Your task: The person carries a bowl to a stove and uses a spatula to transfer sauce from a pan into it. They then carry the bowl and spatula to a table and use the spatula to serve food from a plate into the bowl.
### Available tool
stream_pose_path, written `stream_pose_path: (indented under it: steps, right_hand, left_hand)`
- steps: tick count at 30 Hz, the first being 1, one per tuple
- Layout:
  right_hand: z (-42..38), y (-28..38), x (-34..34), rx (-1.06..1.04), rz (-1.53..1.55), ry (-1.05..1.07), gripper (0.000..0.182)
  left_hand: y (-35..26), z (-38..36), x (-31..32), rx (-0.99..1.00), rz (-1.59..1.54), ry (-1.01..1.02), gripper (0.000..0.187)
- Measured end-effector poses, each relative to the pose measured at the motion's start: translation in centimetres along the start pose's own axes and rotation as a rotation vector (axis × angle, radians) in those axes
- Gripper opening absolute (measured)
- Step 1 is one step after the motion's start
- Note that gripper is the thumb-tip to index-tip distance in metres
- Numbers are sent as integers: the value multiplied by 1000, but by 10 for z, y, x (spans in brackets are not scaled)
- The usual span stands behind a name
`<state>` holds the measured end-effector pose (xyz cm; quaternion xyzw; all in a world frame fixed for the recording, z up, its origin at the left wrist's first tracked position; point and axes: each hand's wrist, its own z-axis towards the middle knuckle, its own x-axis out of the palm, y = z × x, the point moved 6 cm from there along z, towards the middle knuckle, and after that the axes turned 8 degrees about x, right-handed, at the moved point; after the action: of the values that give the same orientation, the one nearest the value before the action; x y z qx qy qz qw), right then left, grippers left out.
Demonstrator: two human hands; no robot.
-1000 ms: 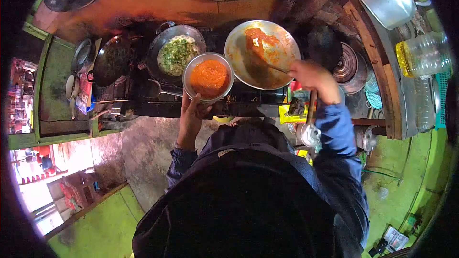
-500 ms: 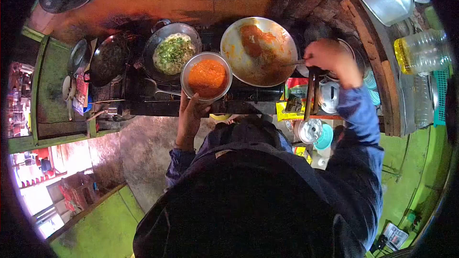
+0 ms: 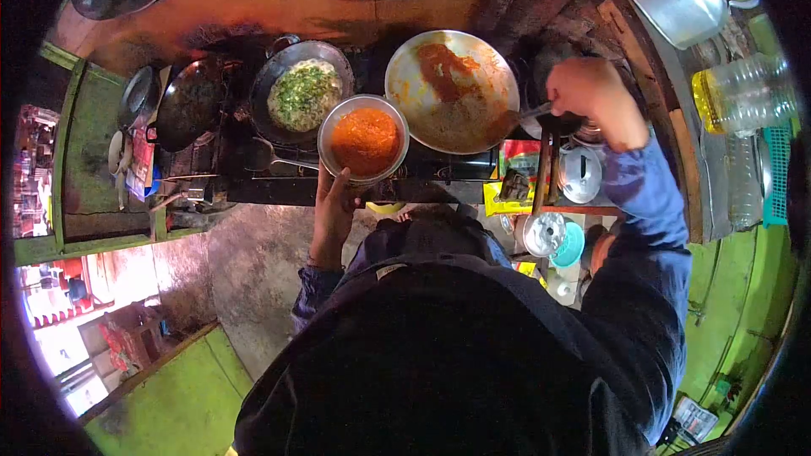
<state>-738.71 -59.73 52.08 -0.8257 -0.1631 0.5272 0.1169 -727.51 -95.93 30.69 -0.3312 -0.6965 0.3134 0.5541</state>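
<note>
My left hand (image 3: 334,207) holds a round metal bowl (image 3: 405,140) from below, its thumb at the near rim. Thick orange-red sauce (image 3: 364,139) fills much of the bowl. To the bowl's right, a wide metal pan (image 3: 407,80) sits on the stove, smeared with the same coloured sauce (image 3: 445,74). My right hand (image 3: 593,95) is closed round the handle of a metal utensil (image 3: 534,111), which reaches over the pan's right edge. Its head is hard to make out against the sauce.
A dark wok (image 3: 260,80) with pale food topped with chopped greens (image 3: 304,91) stands behind the bowl. A ladle (image 3: 283,158) lies left of the bowl. At right are a yellow packet (image 3: 500,201), a metal lid (image 3: 580,176) and an oil bottle (image 3: 728,97).
My right hand has shifted slightly right and toward me with the utensil. The sauce smear in the pan has changed shape. My left hand and the bowl have barely moved.
</note>
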Motion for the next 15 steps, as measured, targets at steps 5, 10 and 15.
stream_pose_path:
  steps: [5,10,15]
  right_hand:
    - [9,22,11,37,-155,-192,19]
    - [52,33,52,9,-72,-293,18]
    - [-14,-6,28,15,-104,-309,7]
  left_hand:
    - [-3,-6,5,7,-7,-44,65]
    - [-8,-5,4,-9,38,24,63]
    - [-11,-11,8,30,-8,26,64]
